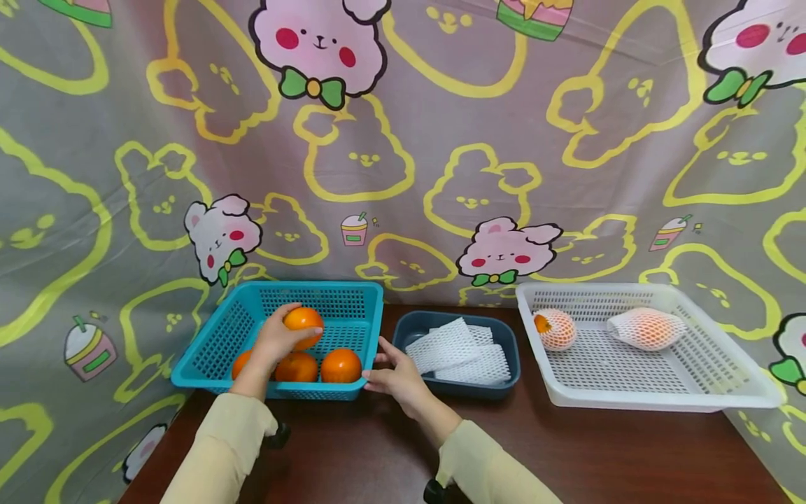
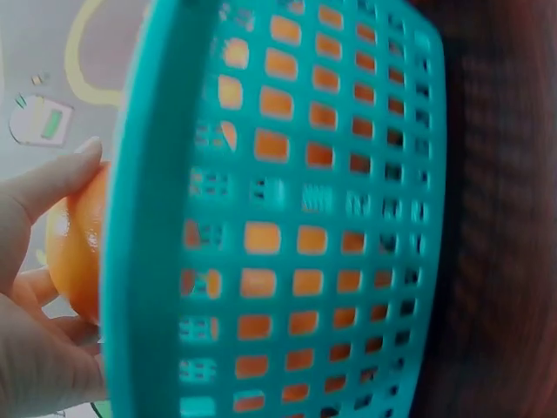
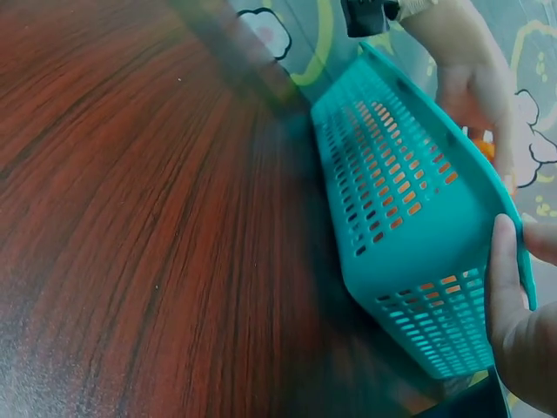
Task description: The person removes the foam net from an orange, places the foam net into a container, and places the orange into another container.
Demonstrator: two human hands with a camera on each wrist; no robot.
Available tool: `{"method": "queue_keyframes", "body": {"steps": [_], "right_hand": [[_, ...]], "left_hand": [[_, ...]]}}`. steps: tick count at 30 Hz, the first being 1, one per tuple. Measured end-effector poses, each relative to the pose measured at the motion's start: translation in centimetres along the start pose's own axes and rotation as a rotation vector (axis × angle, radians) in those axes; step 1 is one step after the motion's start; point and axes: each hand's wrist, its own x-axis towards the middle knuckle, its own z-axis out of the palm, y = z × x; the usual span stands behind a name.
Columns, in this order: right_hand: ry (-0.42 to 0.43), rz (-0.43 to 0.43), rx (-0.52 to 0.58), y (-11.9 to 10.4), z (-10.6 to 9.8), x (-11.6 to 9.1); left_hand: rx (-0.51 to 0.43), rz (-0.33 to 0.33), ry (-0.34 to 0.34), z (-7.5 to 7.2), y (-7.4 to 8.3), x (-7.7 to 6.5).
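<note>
In the head view my left hand grips a round orange-coloured fruit above the teal basket. The left wrist view shows the thumb and fingers around that fruit, partly hidden by the basket rim. Several more such fruits, among them one at the front right, lie in the basket along its front wall. My right hand holds the basket's front right corner. In the right wrist view its thumb lies against the outer wall below the rim.
Right of the teal basket stands a dark blue tray with white foam net sleeves. A white basket farther right holds two net-covered fruits. A patterned cloth hangs behind the brown table.
</note>
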Motion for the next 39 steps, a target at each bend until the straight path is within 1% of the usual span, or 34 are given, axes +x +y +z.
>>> {"method": "queue_keyframes", "body": {"steps": [6,10,13,19,24,28,34,39], "right_hand": [[-0.001,-0.009,-0.008,-0.1,-0.2,0.1],[-0.005,-0.014,-0.003,-0.2,-0.3,0.2],[-0.009,-0.011,-0.001,-0.2,-0.3,0.2],[-0.013,-0.007,-0.004,-0.3,-0.3,0.1],[-0.011,-0.009,-0.006,-0.4,-0.2,0.2],[-0.009,-0.013,0.002,-0.3,-0.2,0.3],[-0.017,-0.022,0.009,0.1,-0.1,0.2],[-0.02,-0.021,0.003,0.1,-0.1,0.2]], "left_hand": [[0.098,-0.008,0.013,-0.1,-0.7,1.3],[0.162,0.008,0.047,0.2,-1.1,2.1],[0.219,-0.003,0.069,0.5,-1.3,2.4],[0.39,-0.024,0.066,1.2,-1.7,3.0],[0.464,-0.047,0.054,1.6,-1.9,3.5],[0.5,-0.071,0.034,1.9,-2.0,3.6],[0.499,-0.125,0.009,2.1,-2.7,3.6],[0.502,-0.118,-0.008,2.2,-3.1,3.6]]}}
